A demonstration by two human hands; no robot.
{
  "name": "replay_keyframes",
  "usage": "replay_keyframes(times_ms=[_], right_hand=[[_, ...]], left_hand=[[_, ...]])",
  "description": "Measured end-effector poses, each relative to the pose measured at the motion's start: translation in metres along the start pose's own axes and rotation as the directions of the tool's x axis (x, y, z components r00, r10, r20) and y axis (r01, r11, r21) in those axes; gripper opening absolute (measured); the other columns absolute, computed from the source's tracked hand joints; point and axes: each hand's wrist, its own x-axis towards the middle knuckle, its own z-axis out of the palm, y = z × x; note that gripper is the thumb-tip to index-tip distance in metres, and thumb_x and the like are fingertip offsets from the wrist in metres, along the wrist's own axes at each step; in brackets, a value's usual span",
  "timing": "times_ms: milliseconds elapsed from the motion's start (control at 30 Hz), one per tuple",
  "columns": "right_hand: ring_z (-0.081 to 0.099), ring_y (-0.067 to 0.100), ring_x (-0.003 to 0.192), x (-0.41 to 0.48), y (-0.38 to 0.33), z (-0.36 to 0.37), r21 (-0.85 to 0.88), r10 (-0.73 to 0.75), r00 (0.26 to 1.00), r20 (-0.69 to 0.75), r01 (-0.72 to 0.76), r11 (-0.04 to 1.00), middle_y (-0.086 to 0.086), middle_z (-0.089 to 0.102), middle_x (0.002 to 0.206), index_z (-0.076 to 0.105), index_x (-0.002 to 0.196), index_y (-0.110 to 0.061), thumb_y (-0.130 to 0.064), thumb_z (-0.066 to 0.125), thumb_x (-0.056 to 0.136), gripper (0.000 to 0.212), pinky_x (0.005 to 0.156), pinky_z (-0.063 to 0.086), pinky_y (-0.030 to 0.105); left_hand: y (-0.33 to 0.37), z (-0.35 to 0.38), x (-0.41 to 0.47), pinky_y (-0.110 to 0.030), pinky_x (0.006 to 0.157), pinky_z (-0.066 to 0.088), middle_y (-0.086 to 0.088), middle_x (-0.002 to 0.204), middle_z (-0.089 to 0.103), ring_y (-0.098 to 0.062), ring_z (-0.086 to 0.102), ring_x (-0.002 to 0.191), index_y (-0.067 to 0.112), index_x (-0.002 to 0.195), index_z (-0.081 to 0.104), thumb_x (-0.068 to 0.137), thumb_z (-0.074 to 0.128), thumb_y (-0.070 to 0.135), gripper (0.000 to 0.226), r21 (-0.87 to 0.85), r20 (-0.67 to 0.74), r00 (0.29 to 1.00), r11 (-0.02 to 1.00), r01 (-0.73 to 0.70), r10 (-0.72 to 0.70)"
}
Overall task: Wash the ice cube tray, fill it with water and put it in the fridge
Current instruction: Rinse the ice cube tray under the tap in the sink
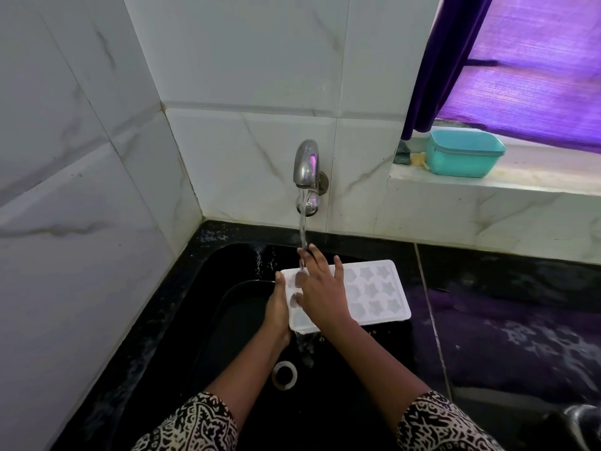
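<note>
No readable text, label or number shows anywhere.

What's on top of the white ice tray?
The right hand lies spread on the ice tray, and tap water pours onto the end that the left hand grips. Cups beneath the right hand are hidden.

Worn garment: a loose sleeve of black fabric printed with dense cream-white scrolling and dotted motifs on each side, the left sleeve (192, 424) and the right sleeve (445, 424) matching in pattern and ending near the elbow, below which all is bare down to the left hand (276, 305) and right hand (322, 297).
</note>
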Motion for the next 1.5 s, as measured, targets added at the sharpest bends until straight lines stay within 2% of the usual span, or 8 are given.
replay_keyframes(times_ms=[233, 367, 500, 633, 733, 867, 1033, 1500], right_hand=[[-0.022, 0.016, 0.143, 0.001, 0.000, 0.000, 0.072, -0.053, 0.995, 0.082, 0.047, 0.996, -0.004, -0.007, 0.160, 0.065, 0.111, -0.027, -0.027, 0.057, 0.090, 0.022, 0.114, -0.001, 0.052], [-0.004, 0.015, 0.147, -0.002, 0.007, -0.002, 0.137, -0.066, 0.998, 0.003, 0.065, 0.988, -0.007, 0.017, 0.158, 0.070, 0.103, -0.028, -0.026, 0.065, 0.084, 0.020, 0.114, 0.000, 0.048], [0.017, 0.019, 0.145, -0.007, 0.004, -0.001, 0.171, 0.032, 0.995, -0.097, -0.015, 0.985, 0.001, 0.039, 0.149, 0.068, 0.100, -0.019, -0.026, 0.076, 0.072, 0.030, 0.112, 0.013, 0.053], [-0.013, 0.017, 0.146, -0.004, 0.008, -0.003, 0.112, -0.030, 0.999, 0.045, 0.025, 0.993, -0.003, 0.005, 0.161, 0.064, 0.115, -0.029, -0.037, 0.056, 0.089, 0.028, 0.113, -0.001, 0.052], [-0.014, 0.016, 0.146, -0.002, 0.008, -0.007, 0.119, -0.054, 0.991, 0.119, 0.039, 0.992, -0.003, 0.004, 0.161, 0.065, 0.113, -0.028, -0.041, 0.048, 0.092, 0.030, 0.114, -0.002, 0.052], [-0.012, 0.015, 0.146, -0.006, 0.004, -0.008, 0.138, -0.018, 0.997, 0.075, 0.007, 0.990, -0.003, 0.006, 0.161, 0.066, 0.108, -0.024, -0.041, 0.045, 0.092, 0.032, 0.113, 0.000, 0.053], [-0.027, 0.012, 0.141, -0.007, 0.001, -0.007, 0.164, -0.066, 0.992, 0.111, 0.048, 0.985, -0.004, -0.005, 0.161, 0.063, 0.115, -0.027, -0.048, 0.037, 0.096, 0.039, 0.113, -0.006, 0.052], [-0.019, 0.016, 0.145, -0.011, 0.003, -0.003, 0.268, 0.002, 0.982, 0.190, -0.054, 0.962, -0.005, -0.003, 0.161, 0.060, 0.120, -0.034, -0.031, 0.041, 0.094, 0.033, 0.114, -0.002, 0.052]], left_hand=[[0.001, 0.001, -0.001, -0.045, 0.089, 0.054, -0.017, 0.108, 0.073, -0.033, 0.069, 0.103, 0.012, 0.119, 0.065, 0.100, 0.031, 0.058, 0.060, -0.011, 0.047, 0.999, 1.000, -0.025, 0.025], [-0.001, 0.002, -0.002, -0.040, 0.080, 0.057, -0.016, 0.108, 0.073, -0.031, 0.071, 0.100, 0.016, 0.115, 0.067, 0.100, 0.030, 0.059, 0.059, -0.013, 0.079, 0.997, 1.000, -0.013, 0.014], [-0.001, 0.003, -0.004, -0.051, 0.093, 0.052, -0.020, 0.113, 0.071, -0.037, 0.067, 0.106, 0.010, 0.115, 0.067, 0.098, 0.034, 0.060, 0.063, -0.056, 0.065, 0.998, 0.998, 0.020, -0.016], [0.000, -0.001, -0.001, -0.044, 0.082, 0.058, -0.016, 0.109, 0.073, -0.033, 0.070, 0.101, 0.011, 0.114, 0.067, 0.098, 0.029, 0.062, 0.066, -0.055, 0.092, 0.996, 0.998, 0.006, 0.000], [-0.001, -0.004, -0.001, -0.054, 0.097, 0.051, -0.019, 0.111, 0.072, -0.037, 0.068, 0.105, 0.011, 0.118, 0.067, 0.097, 0.032, 0.063, 0.066, -0.044, 0.031, 0.999, 0.999, -0.002, 0.003], [-0.005, -0.003, 0.000, -0.039, 0.075, 0.058, -0.014, 0.101, 0.075, -0.030, 0.073, 0.092, 0.012, 0.111, 0.070, 0.095, 0.036, 0.064, 0.063, -0.006, -0.007, 0.999, 0.999, -0.037, 0.037], [-0.006, -0.005, 0.000, -0.051, 0.099, 0.050, -0.018, 0.109, 0.073, -0.034, 0.070, 0.103, 0.012, 0.118, 0.066, 0.094, 0.037, 0.066, 0.066, -0.024, 0.014, 0.999, 0.999, -0.030, 0.030], [-0.002, -0.009, -0.002, -0.034, 0.069, 0.058, -0.016, 0.101, 0.075, -0.030, 0.073, 0.091, 0.009, 0.116, 0.064, 0.099, 0.032, 0.060, 0.063, -0.087, 0.086, 0.996, 0.996, 0.017, -0.010]])
